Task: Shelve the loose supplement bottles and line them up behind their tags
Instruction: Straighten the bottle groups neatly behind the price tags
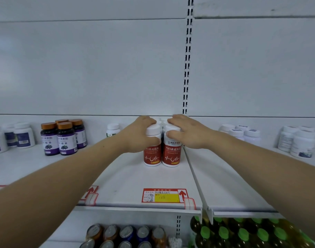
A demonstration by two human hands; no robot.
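Two rows of white-capped bottles with red labels stand on the white shelf (128,178), straight behind a red and yellow price tag (164,195). My left hand (140,135) wraps round the left front red-label bottle (152,154) near its cap. My right hand (187,131) curls over the cap of the right front red-label bottle (171,154). More white caps of the same rows show between my hands, mostly hidden.
Dark bottles with orange caps (63,138) and white bottles (22,135) stand at the left, one white bottle (113,129) behind my left arm, more white bottles (242,134) at the right. A shelf divider (194,178) runs right of the red bottles. Cans and green-capped bottles fill the lower shelf.
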